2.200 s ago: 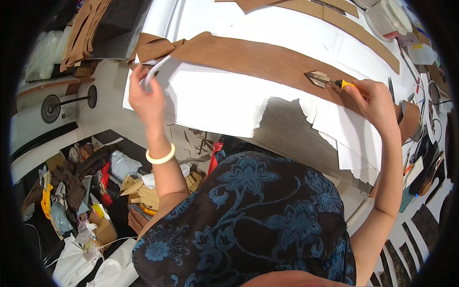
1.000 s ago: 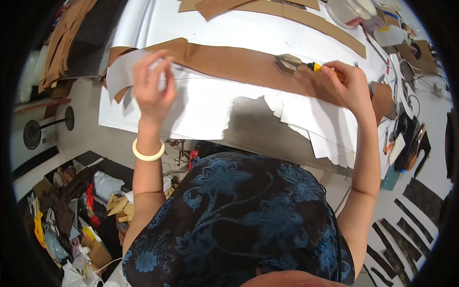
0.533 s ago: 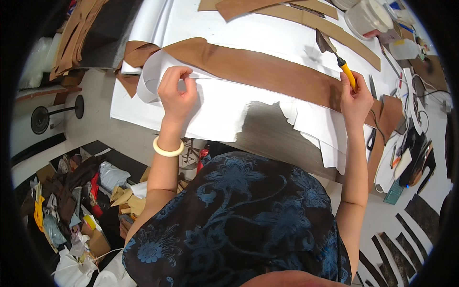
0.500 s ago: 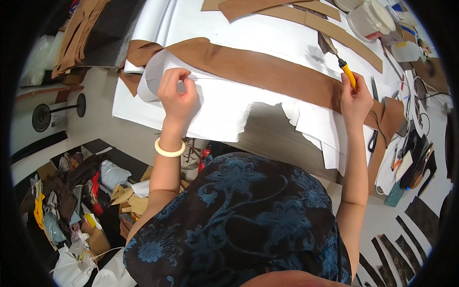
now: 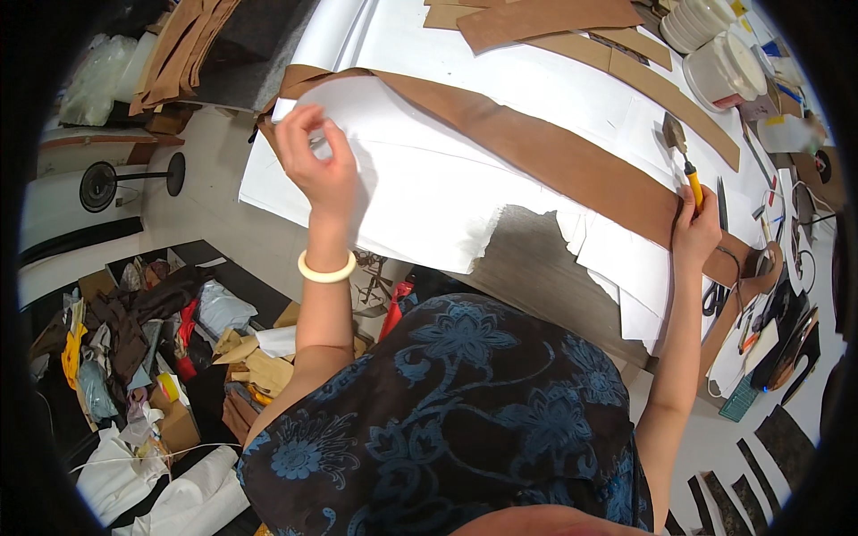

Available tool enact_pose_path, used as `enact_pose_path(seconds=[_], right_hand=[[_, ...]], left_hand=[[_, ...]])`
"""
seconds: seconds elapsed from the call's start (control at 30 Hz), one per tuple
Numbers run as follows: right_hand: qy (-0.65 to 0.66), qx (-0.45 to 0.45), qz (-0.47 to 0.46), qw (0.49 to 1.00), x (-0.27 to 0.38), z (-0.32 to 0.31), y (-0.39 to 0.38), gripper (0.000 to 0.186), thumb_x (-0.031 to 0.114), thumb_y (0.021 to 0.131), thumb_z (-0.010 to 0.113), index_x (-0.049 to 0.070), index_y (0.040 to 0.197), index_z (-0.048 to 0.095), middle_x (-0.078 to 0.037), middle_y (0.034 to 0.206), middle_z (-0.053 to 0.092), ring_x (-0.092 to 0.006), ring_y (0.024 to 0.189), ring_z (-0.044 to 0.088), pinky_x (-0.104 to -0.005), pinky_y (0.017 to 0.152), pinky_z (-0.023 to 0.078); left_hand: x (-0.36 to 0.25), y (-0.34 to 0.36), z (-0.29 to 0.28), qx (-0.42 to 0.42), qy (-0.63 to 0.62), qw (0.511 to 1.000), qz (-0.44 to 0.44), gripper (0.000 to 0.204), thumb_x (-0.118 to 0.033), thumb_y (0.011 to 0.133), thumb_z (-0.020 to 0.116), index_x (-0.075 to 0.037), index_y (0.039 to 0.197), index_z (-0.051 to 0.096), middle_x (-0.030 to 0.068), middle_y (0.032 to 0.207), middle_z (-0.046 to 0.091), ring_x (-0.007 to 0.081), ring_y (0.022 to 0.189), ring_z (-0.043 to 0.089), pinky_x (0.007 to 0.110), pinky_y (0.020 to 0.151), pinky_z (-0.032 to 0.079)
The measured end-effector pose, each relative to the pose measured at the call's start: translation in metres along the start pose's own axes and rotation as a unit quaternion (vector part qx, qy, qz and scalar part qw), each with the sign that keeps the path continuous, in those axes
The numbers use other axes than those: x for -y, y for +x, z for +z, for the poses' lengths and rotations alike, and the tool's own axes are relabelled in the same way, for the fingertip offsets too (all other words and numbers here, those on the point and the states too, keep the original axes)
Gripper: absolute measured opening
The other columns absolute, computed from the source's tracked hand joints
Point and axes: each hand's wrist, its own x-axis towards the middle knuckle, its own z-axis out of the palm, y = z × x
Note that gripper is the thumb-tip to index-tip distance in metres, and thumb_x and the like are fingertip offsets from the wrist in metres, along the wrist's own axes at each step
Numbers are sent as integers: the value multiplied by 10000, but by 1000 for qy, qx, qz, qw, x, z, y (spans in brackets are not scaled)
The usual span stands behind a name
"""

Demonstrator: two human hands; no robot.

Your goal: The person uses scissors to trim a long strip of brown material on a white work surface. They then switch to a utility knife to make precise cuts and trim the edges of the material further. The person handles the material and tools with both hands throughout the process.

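"where is the long brown strip?"

"the brown strip (image 5: 545,147) lies across the table (image 5: 545,255), with white paper (image 5: 420,192) on its near side. it slants down to the right, and its left end is bunched up behind the left hand (image 5: 315,161)."

"is that hand open?"

"only a bit. the fingers are curled and the thumb bends in close to them. a white sheet curves up beside them, but i can't tell if they have hold of it. there is a cream bangle (image 5: 326,276) on that wrist."

"and the right hand (image 5: 697,234)?"

"it is closed around the yellow handle of a small tool (image 5: 693,181), over the right part of the strip. the pointy metal end sticks out away from the person, past the strip's far edge."

"what is up at the top?"

"more brown pieces (image 5: 550,22), and a white tub (image 5: 722,71) over to the right."
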Motion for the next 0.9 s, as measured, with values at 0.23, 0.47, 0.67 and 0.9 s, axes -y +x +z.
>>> enact_pose_path(seconds=[0.23, 0.47, 0.67, 0.9], right_hand=[[7, -11, 8, 1000, -33, -5, -3, 311, 336, 1105, 621, 51, 1229, 623, -175, 880, 741, -362, 721, 723, -427, 646, 564], [-27, 1, 29, 999, -42, -13, -3, 351, 380, 1123, 573, 49, 1232, 615, -195, 889, 738, -382, 758, 730, -437, 660, 563], [-24, 1, 30, 999, -41, -13, -3, 364, 392, 1126, 562, 47, 1227, 616, -199, 908, 747, -388, 780, 740, -440, 668, 568], [-28, 6, 37, 999, -40, -13, -3, 379, 406, 1126, 557, 48, 1233, 620, -197, 910, 751, -383, 776, 739, -440, 674, 569]], left_hand=[[26, 44, 13, 145, 20, 987, 69, 388, 6, 894, 676, -18, 1281, 659, 160, 1284, 644, 322, 1191, 621, 426, 1032, 511], [22, 58, 13, 419, 14, 899, 125, 600, 77, 827, 624, -75, 1407, 628, 108, 1548, 576, 356, 1527, 426, 486, 1264, 365], [66, 60, 30, 310, 73, 930, 183, 310, 23, 874, 690, -59, 1170, 738, 113, 1268, 750, 325, 1291, 647, 545, 1263, 360], [94, 104, 37, 194, 113, 968, 109, 272, 33, 808, 646, -84, 1034, 741, 95, 995, 746, 325, 957, 705, 446, 950, 555]])
